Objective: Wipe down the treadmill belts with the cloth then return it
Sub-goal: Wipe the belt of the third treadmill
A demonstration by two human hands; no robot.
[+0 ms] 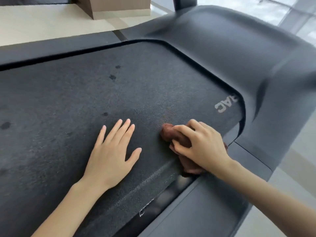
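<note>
The dark grey treadmill belt [85,100] fills most of the head view, with several small dark spots on it. My right hand [200,144] grips a bunched brown cloth [168,132] and holds it down on the belt near the right edge, close to the motor cover. The cloth shows in front of and below my fingers. My left hand [112,149] lies flat on the belt to the left of the cloth, fingers straight and spread, holding nothing.
The grey motor cover [230,53] curves round the belt's far end, with white lettering [224,106] on the belt below it. A side rail [205,207] runs along the right. A brown box [111,7] stands on the pale floor behind.
</note>
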